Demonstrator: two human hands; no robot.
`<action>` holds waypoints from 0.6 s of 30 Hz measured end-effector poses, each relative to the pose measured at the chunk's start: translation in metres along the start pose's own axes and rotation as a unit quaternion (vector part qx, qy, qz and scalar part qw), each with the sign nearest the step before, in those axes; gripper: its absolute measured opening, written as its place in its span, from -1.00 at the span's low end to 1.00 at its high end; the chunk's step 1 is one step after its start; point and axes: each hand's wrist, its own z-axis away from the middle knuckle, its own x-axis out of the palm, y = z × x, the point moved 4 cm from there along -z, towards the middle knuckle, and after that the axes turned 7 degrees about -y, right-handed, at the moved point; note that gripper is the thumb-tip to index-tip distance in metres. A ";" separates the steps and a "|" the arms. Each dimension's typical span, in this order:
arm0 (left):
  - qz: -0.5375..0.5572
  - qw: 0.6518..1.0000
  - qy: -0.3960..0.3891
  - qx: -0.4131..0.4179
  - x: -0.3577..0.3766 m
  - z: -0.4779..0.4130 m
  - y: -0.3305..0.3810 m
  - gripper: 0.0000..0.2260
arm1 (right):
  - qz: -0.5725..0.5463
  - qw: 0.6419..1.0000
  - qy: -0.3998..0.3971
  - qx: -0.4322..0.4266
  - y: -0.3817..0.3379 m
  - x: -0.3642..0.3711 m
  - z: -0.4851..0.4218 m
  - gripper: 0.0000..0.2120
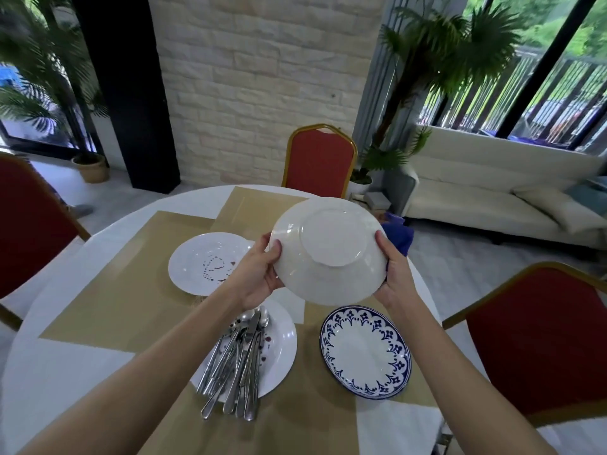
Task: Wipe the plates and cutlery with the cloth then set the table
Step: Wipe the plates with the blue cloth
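Note:
I hold a white plate (330, 251) up above the table, its underside turned toward me. My left hand (259, 274) grips its left rim. My right hand (394, 274) grips its right rim together with a blue cloth (399, 236) that shows behind the plate. On the table lie a stained white plate (203, 262), a white plate (281, 343) carrying several pieces of steel cutlery (236, 359), and a blue-patterned plate (364, 351).
The round white table (65, 372) is covered with gold placemats (124, 297). Red chairs stand at the far side (320, 159), the left (29, 221) and the right (538, 339). A white sofa (492, 192) and potted palms stand beyond.

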 end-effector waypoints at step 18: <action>-0.045 0.998 0.014 0.037 0.010 0.006 -0.012 -0.75 | 0.737 0.524 -0.038 -0.424 0.063 0.068 0.024 -0.59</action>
